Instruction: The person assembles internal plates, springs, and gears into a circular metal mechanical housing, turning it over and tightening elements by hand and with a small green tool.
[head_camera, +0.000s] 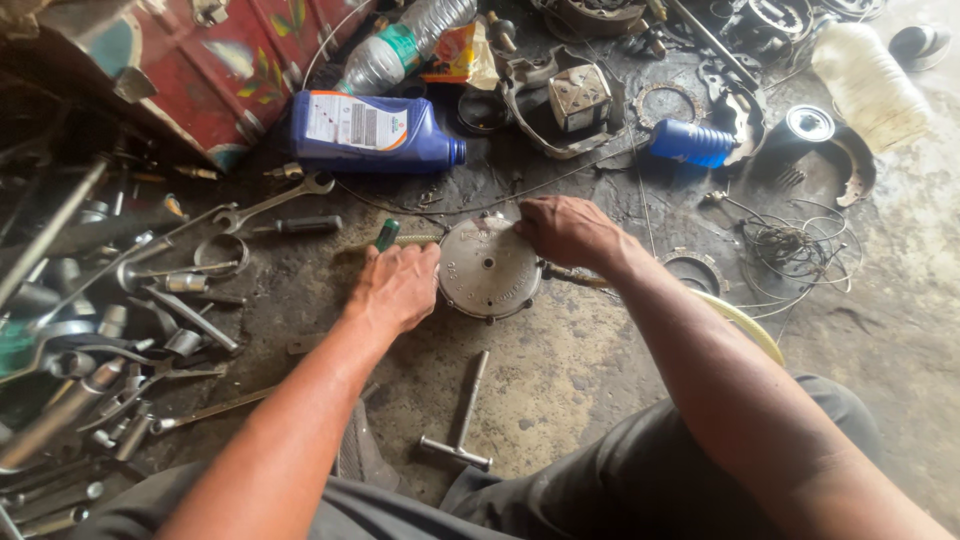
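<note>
**A:** What were the hands on at that moment?

**B:** Both were at a round grey metal cover (489, 267) lying flat on the stained concrete floor (560, 370) between the person's knees. The left hand (397, 285) pressed against its left edge, fingers curled and closed along the rim, apparently to keep it from turning or sliding. A green-handled screwdriver (388, 234) lay just above that hand; I could not tell whether the hand held it.

**A:** And the other?

**B:** The right hand (567, 230) lay over the cover's upper right rim, fingers bent down and narrow as if pinching something at the edge. What they pinched was hidden beneath them.

**A:** Why on the floor?

**B:** My guess is that the flat ground braced the part while one hand steadied it and the other worked the rim. Tools lay within reach: a T-handle wrench (462, 418) below the cover, a combination spanner (272, 201) up left, and a heap of sockets and bars (90, 340) at the far left.

**A:** Any containers?

**B:** A blue oil jug (372, 130) lay on its side, capped, its contents unseen. Behind it was a clear plastic bottle (405, 45), also lying down and looking nearly empty. A smaller blue bottle (692, 142) lay to the right, and a black cylindrical filter (806, 130) beyond it. A tangle of wire (795, 245) sat near the right forearm.
</note>
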